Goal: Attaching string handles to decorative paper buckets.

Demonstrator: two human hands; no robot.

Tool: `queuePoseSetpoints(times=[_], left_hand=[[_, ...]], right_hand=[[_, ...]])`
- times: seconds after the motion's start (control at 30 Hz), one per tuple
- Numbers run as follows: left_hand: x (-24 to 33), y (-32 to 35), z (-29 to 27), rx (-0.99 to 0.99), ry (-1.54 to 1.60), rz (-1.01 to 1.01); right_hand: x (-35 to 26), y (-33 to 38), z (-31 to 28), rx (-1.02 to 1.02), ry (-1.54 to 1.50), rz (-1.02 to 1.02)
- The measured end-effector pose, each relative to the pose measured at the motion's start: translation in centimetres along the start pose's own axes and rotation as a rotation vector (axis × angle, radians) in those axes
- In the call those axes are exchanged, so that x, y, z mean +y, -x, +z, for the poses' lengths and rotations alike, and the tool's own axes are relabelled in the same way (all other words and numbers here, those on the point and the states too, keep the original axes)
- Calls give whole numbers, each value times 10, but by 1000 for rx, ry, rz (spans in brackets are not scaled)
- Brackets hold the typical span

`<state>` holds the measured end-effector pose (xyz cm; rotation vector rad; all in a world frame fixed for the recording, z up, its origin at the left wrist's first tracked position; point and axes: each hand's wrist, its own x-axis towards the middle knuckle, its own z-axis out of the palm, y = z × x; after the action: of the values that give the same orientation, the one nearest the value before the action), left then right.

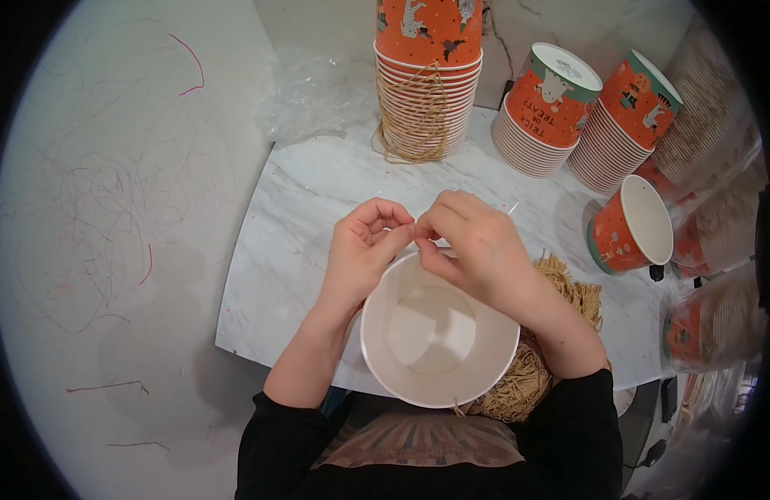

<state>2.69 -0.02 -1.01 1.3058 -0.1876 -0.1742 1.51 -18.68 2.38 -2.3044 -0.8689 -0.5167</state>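
Note:
A white-lined paper cup stands open-side up at the near edge of the marble table, right in front of me. My left hand and my right hand meet above its far rim, fingertips pinched together on something thin, probably a piece of string at the rim; the string itself is too fine to make out. A bundle of tan string lies under my right forearm, beside the cup.
A tall stack of orange printed cups with string loops hanging on it stands at the back. Two tilted stacks lean at the back right. A single orange cup lies on its side. Bagged cups line the right edge. A scribbled wall is left.

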Motion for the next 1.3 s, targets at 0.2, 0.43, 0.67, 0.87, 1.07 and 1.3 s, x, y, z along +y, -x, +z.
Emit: queuePoseSetpoints(times=[0.2,0.43,0.67,0.87,1.07,1.3], left_hand=[[-5,-1,-3,-54,140,-105],[-13,-4,-4,-123,309,-132],[-17,-7,-8,-180,402,-212],[-21,-10,-9,-207,396,-215],[-22,-11,-15,-167,365,-245],[-23,-10,-8,-102,353,-221]], right_hand=[[8,-3,-3,-38,-225,116],[8,-5,-7,-75,-271,180],[15,-5,-8,-95,-345,173],[20,-5,-8,-96,-398,194],[16,-6,-7,-94,-306,250],[12,-3,-4,-102,-188,202]])
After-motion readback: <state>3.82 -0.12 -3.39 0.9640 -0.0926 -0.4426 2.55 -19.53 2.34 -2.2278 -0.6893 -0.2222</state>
